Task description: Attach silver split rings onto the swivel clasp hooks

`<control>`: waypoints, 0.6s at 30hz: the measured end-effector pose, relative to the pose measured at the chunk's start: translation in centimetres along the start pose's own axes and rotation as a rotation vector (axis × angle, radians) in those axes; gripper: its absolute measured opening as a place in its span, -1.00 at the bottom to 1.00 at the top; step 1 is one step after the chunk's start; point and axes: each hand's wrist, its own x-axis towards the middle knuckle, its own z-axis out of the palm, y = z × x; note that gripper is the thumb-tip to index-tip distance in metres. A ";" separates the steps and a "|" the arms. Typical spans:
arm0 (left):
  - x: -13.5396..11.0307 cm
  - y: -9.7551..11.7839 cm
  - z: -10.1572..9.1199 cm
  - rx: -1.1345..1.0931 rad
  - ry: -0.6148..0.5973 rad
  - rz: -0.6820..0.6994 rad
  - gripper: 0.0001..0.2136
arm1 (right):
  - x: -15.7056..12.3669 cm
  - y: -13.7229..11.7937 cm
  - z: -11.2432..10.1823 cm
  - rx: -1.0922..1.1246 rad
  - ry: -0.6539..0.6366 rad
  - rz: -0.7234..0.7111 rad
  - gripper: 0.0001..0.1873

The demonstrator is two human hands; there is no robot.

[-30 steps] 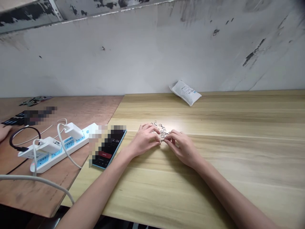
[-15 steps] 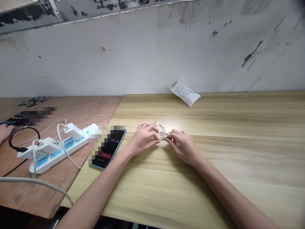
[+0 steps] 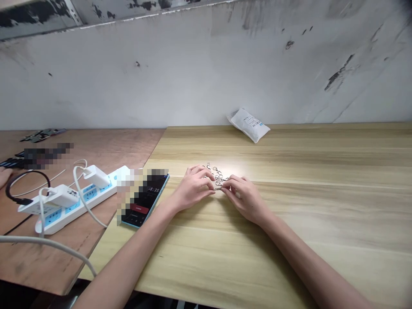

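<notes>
Small silvery keychain clasps with rings (image 3: pixel 218 175) lie in a loose cluster on the wooden table, just beyond my fingertips. One keychain clasp (image 3: pixel 218 189) is held low over the tabletop between my two hands. My right hand (image 3: pixel 243 197) pinches its right end between thumb and forefinger. From the other side, my left hand (image 3: pixel 195 187) has thumb and forefinger closed at its left end, with the other fingers curled over the near-left part of the cluster. Fingers hide part of the held piece and some of the cluster.
A phone (image 3: pixel 144 201) showing a timer lies left of my left forearm. Further left, a power strip (image 3: pixel 93 195) with chargers and cables sits on a brown table (image 3: pixel 128 143). A white packet (image 3: pixel 249 124) rests near the wall. Another person's hand (image 3: pixel 4 176) shows at the left edge.
My hands stay almost in place; the piece between the fingertips has shifted slightly and looks flatter. The whole view has moved a little, and the phone's timer has advanced one second.
</notes>
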 end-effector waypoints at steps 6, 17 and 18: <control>0.0 0.0 0.1 0.006 0.005 -0.010 -0.90 | 0.0 -0.3 0.1 -0.001 0.011 -0.016 -0.86; -0.2 0.7 0.5 0.049 0.068 -0.092 -0.88 | 0.0 -1.9 1.1 -0.302 0.172 -0.106 -0.79; -0.2 0.8 0.6 0.045 0.079 -0.100 -0.87 | 0.0 -1.9 1.2 -0.303 0.174 -0.099 -0.79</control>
